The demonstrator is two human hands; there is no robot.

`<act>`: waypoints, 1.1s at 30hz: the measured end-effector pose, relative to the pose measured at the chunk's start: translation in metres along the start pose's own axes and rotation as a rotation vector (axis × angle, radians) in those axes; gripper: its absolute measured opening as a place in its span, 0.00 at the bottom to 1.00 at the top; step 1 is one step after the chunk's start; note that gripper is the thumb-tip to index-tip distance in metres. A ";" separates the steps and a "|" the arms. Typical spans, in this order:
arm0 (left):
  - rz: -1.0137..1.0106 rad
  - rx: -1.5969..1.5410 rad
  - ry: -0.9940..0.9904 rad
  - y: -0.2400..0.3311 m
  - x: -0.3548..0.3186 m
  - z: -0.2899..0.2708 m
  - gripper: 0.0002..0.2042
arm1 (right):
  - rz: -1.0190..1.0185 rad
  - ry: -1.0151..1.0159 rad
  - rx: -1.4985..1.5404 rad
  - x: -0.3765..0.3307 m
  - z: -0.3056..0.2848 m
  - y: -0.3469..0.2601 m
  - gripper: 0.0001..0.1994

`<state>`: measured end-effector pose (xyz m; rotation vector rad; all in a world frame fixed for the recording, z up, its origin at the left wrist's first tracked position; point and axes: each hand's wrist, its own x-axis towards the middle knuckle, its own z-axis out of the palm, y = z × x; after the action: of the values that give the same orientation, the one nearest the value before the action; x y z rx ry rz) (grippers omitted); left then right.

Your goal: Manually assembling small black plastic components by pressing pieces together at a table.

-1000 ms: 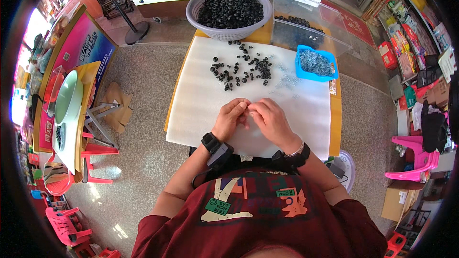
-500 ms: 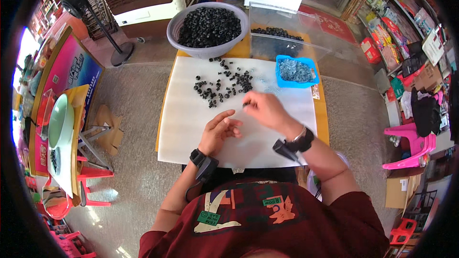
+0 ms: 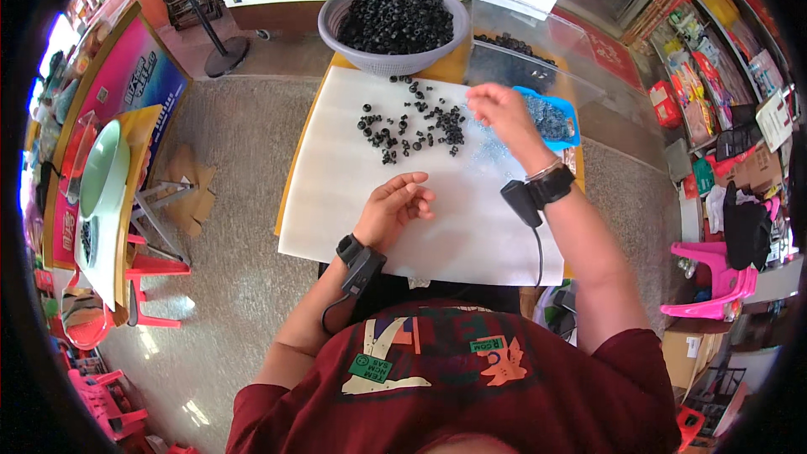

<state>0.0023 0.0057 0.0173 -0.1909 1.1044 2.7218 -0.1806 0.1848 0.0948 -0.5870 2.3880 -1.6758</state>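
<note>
Worktop w/ white sheet, wide bare area near the front edge. Left hand rests mid-sheet, palm up, fingers loosely curled, nothing visible in it. Right hand reaches beside blue tray at right edge; fingers pinched, contents too small to tell. Black rings scattered, roughly 30+, at far edge by 1 grey basket. Pink sign stands left.

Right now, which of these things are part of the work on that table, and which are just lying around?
In use: left hand, right hand, loose black rings, white sheet, grey basket, blue tray.

Lying about: pink chair, fan stand, green bowl.
</note>
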 end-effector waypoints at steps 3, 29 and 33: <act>-0.003 0.007 -0.009 0.001 0.001 -0.001 0.15 | -0.042 -0.081 -0.149 0.008 0.025 0.029 0.08; 0.151 -0.184 0.038 -0.008 0.009 -0.015 0.15 | -0.403 -0.146 -0.283 -0.077 0.087 -0.012 0.07; 0.148 -0.087 0.026 -0.010 0.009 -0.010 0.12 | -0.433 -0.072 -0.250 -0.096 0.092 -0.005 0.08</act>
<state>-0.0033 0.0068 0.0015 -0.1643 1.0465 2.9091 -0.0596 0.1430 0.0584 -1.2597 2.5680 -1.4633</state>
